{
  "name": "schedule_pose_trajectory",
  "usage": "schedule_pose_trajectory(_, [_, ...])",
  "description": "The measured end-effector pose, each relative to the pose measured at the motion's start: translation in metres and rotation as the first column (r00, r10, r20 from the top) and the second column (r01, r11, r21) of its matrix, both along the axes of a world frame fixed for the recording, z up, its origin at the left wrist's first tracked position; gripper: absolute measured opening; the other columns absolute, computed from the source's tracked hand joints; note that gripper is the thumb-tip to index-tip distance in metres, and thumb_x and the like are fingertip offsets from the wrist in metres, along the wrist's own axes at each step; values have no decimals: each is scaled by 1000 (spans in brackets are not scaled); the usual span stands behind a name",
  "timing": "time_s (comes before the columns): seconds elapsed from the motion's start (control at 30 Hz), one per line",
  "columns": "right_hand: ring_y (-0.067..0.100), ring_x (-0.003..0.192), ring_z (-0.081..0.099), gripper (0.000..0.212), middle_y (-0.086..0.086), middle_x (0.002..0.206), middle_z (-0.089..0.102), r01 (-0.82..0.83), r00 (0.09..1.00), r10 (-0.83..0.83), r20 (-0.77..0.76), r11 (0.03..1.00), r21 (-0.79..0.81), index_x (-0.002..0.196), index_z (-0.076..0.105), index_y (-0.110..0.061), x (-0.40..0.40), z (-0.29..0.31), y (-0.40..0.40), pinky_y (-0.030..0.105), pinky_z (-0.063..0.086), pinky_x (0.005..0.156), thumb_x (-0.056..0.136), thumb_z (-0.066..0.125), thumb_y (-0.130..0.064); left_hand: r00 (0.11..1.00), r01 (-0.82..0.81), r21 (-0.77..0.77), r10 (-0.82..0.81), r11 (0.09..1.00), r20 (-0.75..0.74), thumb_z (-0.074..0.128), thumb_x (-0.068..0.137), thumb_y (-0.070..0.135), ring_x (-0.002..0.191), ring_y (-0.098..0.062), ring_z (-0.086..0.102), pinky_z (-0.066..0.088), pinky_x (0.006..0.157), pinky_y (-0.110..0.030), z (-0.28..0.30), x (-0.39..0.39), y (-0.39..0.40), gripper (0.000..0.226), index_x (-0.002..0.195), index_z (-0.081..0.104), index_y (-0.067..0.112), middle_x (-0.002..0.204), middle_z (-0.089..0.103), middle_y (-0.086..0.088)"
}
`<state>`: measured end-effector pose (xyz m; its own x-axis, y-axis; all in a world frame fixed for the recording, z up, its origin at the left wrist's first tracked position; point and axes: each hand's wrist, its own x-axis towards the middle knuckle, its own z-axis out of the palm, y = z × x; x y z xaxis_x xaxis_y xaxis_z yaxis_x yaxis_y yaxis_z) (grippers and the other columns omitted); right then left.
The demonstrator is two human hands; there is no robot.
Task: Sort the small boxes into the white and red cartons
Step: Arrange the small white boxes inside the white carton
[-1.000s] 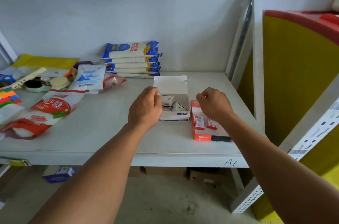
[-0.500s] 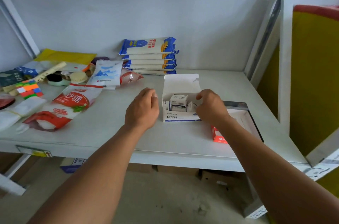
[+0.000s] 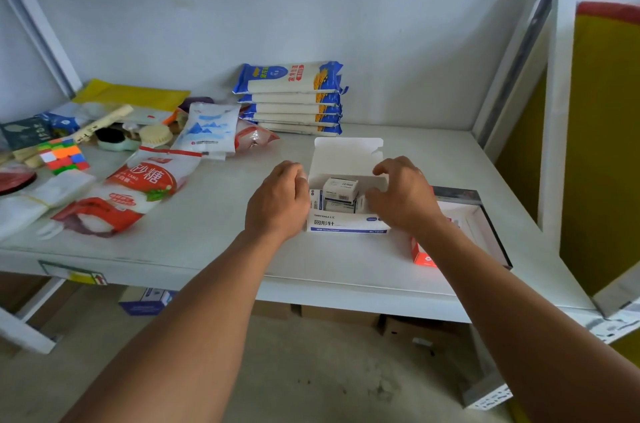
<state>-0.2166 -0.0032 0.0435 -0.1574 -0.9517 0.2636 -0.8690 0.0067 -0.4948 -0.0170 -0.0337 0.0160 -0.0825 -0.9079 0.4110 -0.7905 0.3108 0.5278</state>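
— Where are the small boxes (image 3: pixel 340 190)?

— In the white carton (image 3: pixel 346 225), mid-shelf. The left hand (image 3: pixel 277 202) braces its side; the right hand (image 3: pixel 403 201) curls over, holding nothing, seemingly.

— Advice?

— Press them flat before closing.

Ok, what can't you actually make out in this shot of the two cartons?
Head view only:
- Red carton: mostly hidden by the right forearm; contents unseen.
- White carton: small boxes partly covered by the right hand; count unclear.
- Left hand: fingertips curl out of sight; contact with the carton unclear.
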Motion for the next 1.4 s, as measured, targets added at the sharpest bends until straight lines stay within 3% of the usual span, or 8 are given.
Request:
schedule_pose_trajectory(0.13, [25,107,55,43,2,118,61,-106,994,104,45,993,43,123,59,-16,14,5,-11,41,56,82,83,65,-32,999,35,0,-35,999,-29,38,98,28,109,-22,56,43,86,-32,1,4,-5,30,119,56,15,124,59,-2])
schedule_pose_trajectory(0.27, [25,107,48,41,-4,93,60,-122,982,138,-128,984,127,112,62,-23,21,2,-23,34,49,77,79,70,-46,996,68,11,-68,998,-49,42,97,28,114,-19,55,39,88,-26,1,10,-11,31,121,58,16,126,60,-1])
schedule_pose_trajectory(0.6, [31,115,41,45,6,111,63,-54,954,99,-282,985,162,121,59,-17,18,19,-26,37,43,85,78,66,-26,987,158,21,-158,987,-36,67,82,38,116,-12,54,43,95,-27,2,11,-21,34,113,66,23,126,58,6])
schedule_pose_trajectory(0.7, [28,115,42,41,2,112,63,-195,913,212,-350,977,84,118,64,-20,28,20,-26,38,43,90,77,63,-18,984,180,46,-180,983,-4,70,80,34,117,-15,53,41,92,-25,4,7,-22,34,112,67,22,130,55,5])
schedule_pose_trajectory(0.87, [33,139,26,47,-1,134,58,-284,864,395,-312,894,346,136,50,-35,42,7,-28,48,25,108,90,53,-38,985,173,79,-174,982,3,60,88,26,121,-17,50,37,90,-22,5,1,-19,34,121,61,20,135,51,3])
schedule_pose_trajectory(1.0, [32,125,34,48,-4,129,58,-272,835,435,-337,859,435,137,42,-48,35,7,-30,48,27,102,91,52,-42,984,171,116,-175,978,28,55,92,27,124,-17,49,38,91,-23,3,0,-18,37,128,54,22,140,48,4])
schedule_pose_trajectory(1.17, [27,116,39,28,-8,94,57,-283,847,397,-353,900,332,112,59,-34,30,4,-35,43,32,91,84,62,-39,979,188,117,-196,975,61,51,93,25,120,-18,52,45,87,-27,1,-1,-18,35,129,53,24,140,46,5])
schedule_pose_trajectory(1.4, [23,109,40,38,-5,98,60,-252,887,352,-298,911,326,111,66,-30,14,7,-35,37,37,88,73,69,-36,971,191,122,-206,974,123,47,93,23,125,-22,50,47,86,-31,3,-2,-17,35,127,56,27,148,40,4])
